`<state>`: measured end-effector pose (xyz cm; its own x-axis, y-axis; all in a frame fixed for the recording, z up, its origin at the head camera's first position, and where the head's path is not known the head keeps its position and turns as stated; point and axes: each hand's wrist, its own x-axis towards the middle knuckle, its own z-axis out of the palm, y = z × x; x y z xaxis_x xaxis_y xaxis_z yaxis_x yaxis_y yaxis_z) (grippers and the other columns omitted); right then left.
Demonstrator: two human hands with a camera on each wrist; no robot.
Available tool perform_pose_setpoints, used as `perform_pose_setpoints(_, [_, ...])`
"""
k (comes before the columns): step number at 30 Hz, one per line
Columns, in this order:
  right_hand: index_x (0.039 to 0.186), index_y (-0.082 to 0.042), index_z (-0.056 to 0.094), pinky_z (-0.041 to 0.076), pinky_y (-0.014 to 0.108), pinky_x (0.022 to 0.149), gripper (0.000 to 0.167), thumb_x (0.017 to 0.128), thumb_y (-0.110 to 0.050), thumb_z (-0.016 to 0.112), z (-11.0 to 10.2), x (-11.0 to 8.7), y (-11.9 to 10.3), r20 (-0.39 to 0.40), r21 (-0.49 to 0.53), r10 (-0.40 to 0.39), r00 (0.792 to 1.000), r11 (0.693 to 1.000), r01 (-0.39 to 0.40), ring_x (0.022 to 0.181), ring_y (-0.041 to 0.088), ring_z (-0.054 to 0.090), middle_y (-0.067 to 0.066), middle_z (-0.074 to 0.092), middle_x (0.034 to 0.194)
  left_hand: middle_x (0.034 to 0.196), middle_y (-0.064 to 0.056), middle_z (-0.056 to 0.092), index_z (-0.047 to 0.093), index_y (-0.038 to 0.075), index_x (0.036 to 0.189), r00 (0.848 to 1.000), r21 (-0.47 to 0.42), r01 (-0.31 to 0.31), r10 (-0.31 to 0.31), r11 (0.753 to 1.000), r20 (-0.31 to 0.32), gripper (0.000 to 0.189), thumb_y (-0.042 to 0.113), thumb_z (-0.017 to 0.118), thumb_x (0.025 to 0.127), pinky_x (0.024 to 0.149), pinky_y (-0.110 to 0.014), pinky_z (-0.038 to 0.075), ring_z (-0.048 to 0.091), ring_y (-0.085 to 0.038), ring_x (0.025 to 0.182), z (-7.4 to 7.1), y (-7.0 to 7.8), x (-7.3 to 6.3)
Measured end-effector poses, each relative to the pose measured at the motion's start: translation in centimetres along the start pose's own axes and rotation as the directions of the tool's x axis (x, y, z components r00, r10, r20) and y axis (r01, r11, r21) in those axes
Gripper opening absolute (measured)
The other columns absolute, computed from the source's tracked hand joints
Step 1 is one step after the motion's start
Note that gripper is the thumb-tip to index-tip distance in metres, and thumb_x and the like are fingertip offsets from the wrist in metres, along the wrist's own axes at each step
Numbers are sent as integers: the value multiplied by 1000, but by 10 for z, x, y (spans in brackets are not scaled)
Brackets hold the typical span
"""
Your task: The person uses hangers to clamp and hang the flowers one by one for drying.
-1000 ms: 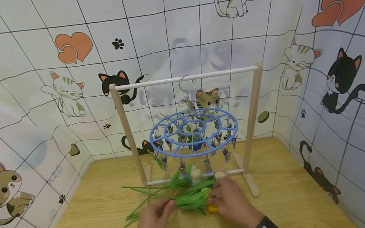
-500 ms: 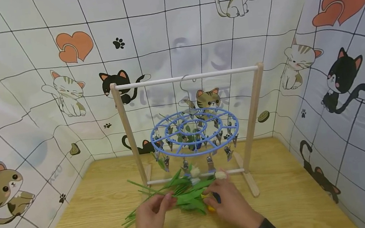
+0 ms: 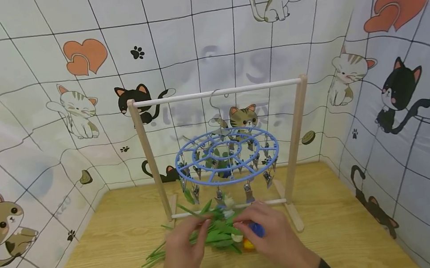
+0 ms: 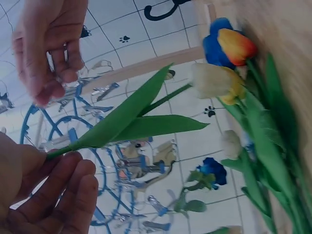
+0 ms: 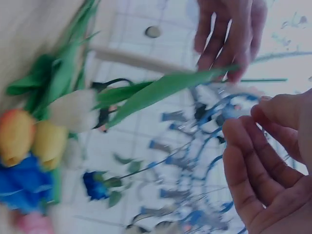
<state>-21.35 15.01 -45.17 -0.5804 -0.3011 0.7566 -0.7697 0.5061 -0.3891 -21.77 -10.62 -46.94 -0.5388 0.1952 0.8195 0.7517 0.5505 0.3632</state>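
Note:
In the left wrist view my left hand [image 4: 53,195] pinches the green stem of a white artificial tulip [image 4: 209,80] between thumb and fingers. The tulip's two long leaves [image 4: 117,119] spread towards its head. My right hand [image 3: 271,230] is beside the flowers in the head view; the right wrist view finds its fingers [image 5: 241,161] loosely bent, with nothing between them. On the table below lies a pile of artificial tulips [image 3: 221,236], with an orange-yellow one [image 5: 15,139], a yellow one [image 5: 50,144] and a blue flower [image 5: 27,183] among them.
Behind the hands stands a wooden rack [image 3: 299,119] with a white top bar [image 3: 178,98]. A blue round clip hanger [image 3: 229,182] hangs from it by a hook, with several metal clips [image 3: 248,188]. A blue rose [image 4: 213,173] hangs there. Cat-print cloth surrounds the wooden table [image 3: 331,227].
My left hand has risen slightly with the stem it holds. The right hand has lifted off the flower heads, and the blue and orange-yellow blooms show more.

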Motion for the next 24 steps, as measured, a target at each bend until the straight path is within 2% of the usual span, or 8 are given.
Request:
perform_pose_setpoints(2, [120, -22, 84, 72, 53, 101, 31, 97, -3, 94, -2, 7, -8, -31, 41, -57, 998, 997, 58, 98, 1, 77, -11, 82, 111, 111, -1, 87, 80, 13, 121, 999, -34, -28, 29, 999, 18, 31, -10, 84, 100, 84, -17, 65, 83, -14, 91, 3, 4, 8])
perform_pose_setpoints(3, [122, -19, 83, 73, 45, 97, 30, 98, -3, 93, -3, 10, -12, -46, 57, -80, 996, 995, 83, 96, 3, 78, -7, 82, 111, 111, -1, 86, 80, 13, 121, 999, -41, -31, 32, 999, 31, 29, -9, 83, 102, 85, -17, 65, 83, -13, 92, 4, 7, 12])
perform_pose_setpoints(6, [128, -12, 81, 67, 20, 83, 27, 103, -5, 89, -6, 19, -20, -81, 93, -111, 991, 989, 118, 93, 8, 78, 2, 82, 113, 110, -2, 84, 79, 13, 122, 996, -43, -52, 54, 998, 66, 27, -7, 81, 104, 81, -18, 64, 80, -11, 92, 8, 14, 23])
perform_pose_setpoints(7, [129, -11, 81, 65, 17, 83, 26, 104, -5, 88, -7, 22, -22, -94, 95, -118, 989, 987, 126, 93, 9, 78, 3, 82, 112, 110, -1, 83, 79, 13, 123, 995, -28, -59, 61, 998, 80, 26, -6, 81, 105, 81, -18, 64, 79, -11, 93, 9, 16, 26])
perform_pose_setpoints(10, [129, -8, 81, 65, 15, 84, 24, 106, -8, 87, -11, 29, -27, -124, 87, -118, 985, 988, 130, 93, 10, 78, 3, 82, 113, 110, 0, 80, 79, 13, 123, 989, 33, -97, 93, 995, 115, 25, -3, 82, 105, 81, -20, 64, 76, -11, 94, 12, 21, 32])
perform_pose_setpoints(13, [127, -8, 81, 66, 17, 84, 25, 103, -4, 89, -14, 33, -30, -156, 91, -108, 982, 988, 123, 93, 12, 79, 3, 83, 113, 108, 0, 78, 79, 13, 122, 983, 66, -123, 112, 990, 147, 19, 0, 80, 108, 79, -20, 62, 70, -9, 91, 15, 24, 34])
perform_pose_setpoints(18, [124, -10, 81, 68, 18, 82, 37, 94, 10, 90, -16, 39, -32, -218, 116, -112, 970, 983, 140, 89, 16, 81, 6, 83, 109, 99, 3, 69, 79, 13, 121, 976, 41, -121, 111, 992, 189, 16, 2, 78, 110, 72, -13, 50, 55, -3, 82, 18, 26, 35])
perform_pose_setpoints(24, [117, -12, 81, 68, 18, 81, 19, 102, -2, 89, -17, 41, -31, -252, 106, -112, 961, 984, 143, 86, 15, 81, 4, 82, 104, 98, 3, 66, 79, 13, 122, 974, 39, -137, 127, 990, 190, 20, -1, 80, 108, 70, -12, 47, 51, -2, 79, 21, 28, 34])
